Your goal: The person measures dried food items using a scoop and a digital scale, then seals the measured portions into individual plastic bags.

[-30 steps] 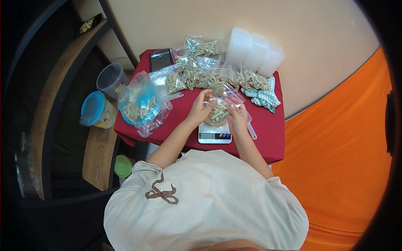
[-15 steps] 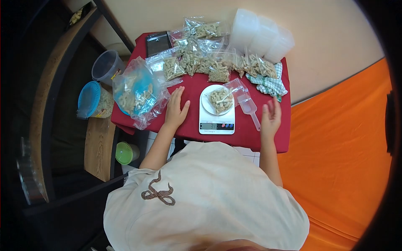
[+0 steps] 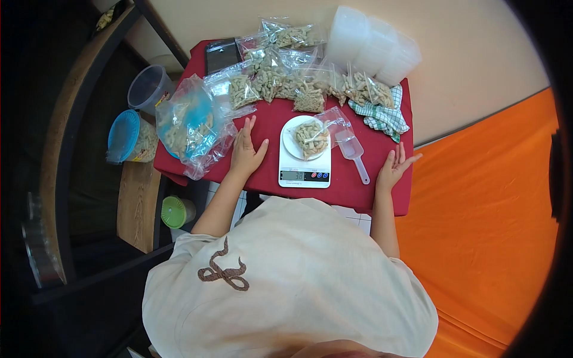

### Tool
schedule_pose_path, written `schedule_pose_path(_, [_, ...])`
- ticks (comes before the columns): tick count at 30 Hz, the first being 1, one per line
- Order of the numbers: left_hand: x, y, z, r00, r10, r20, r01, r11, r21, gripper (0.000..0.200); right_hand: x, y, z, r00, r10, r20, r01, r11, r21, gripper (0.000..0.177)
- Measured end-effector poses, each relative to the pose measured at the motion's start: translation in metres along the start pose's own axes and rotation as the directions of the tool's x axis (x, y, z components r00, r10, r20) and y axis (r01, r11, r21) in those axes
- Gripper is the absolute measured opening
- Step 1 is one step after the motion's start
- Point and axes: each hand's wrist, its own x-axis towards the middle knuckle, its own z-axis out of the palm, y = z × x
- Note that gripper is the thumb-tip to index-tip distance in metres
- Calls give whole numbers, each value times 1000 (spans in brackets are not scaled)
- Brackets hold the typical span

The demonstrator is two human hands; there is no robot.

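Observation:
A clear plastic bag of pale snack pieces point(image 3: 311, 138) lies on the round plate of a white digital kitchen scale point(image 3: 304, 178), its loose end hanging over to the right. My left hand point(image 3: 246, 154) rests on the red cloth left of the scale, fingers stretched out, holding nothing. Nearest to it is a large open plastic bag point(image 3: 197, 128) of snacks over a blue container. At the table's right side my right hand point(image 3: 394, 170) is empty with its fingers spread. Between that hand and the scale lies a translucent scoop point(image 3: 353, 154).
Several filled snack bags point(image 3: 268, 82) line the back of the red table point(image 3: 382, 200). Stacked translucent containers point(image 3: 370, 48) stand behind a checked cloth point(image 3: 383, 119). Left of the table are a blue-lidded tub point(image 3: 128, 136), an empty-looking bucket point(image 3: 149, 88) and a green-lidded jar point(image 3: 175, 212).
My right hand has turned and shifted slightly right and down, its fingers now pointing outward. My left hand stays nearly in place. The whole view has shifted a little.

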Motion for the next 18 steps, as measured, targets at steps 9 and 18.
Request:
schedule_pose_path(9, [-2, -4, 2, 1000, 7, -4, -7, 999, 46, 85, -3, 7, 0, 998, 66, 18, -67, 996, 52, 87])
schedule_pose_path(18, [-1, 1, 0, 1000, -7, 25, 5, 996, 84, 81, -4, 10, -1, 995, 92, 49, -93, 995, 30, 87])
